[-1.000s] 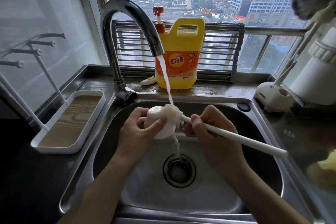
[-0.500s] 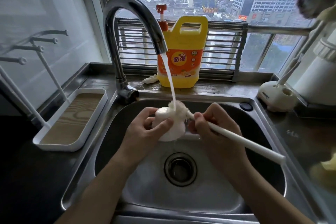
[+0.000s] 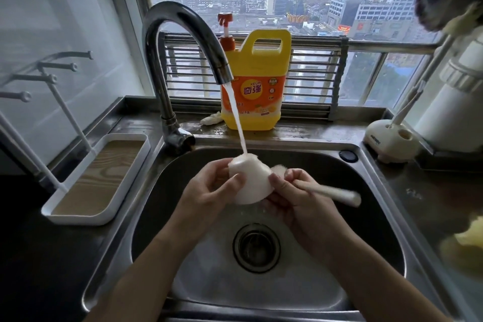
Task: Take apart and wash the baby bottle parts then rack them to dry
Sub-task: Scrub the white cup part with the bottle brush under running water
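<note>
Centre of frame: brush (image 3: pixel 332 194) bristles largely hidden behind the white part (image 3: pixel 251 180), possibly a cap. Left hand (image 3: pixel 209 191) grip clamps the white part; right hand (image 3: pixel 295 201) grip pinches the brush handle.

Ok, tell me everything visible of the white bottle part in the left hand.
The bottle part is white, opaque and smooth like plastic. It is cup-shaped, narrower at the top and wider below. It is tilted over the sink, its narrow end under the stream. The left hand grips it, thumb across the front. The brush bristles sit at its right side, and the right hand, holding the brush, touches its lower right edge.
</note>
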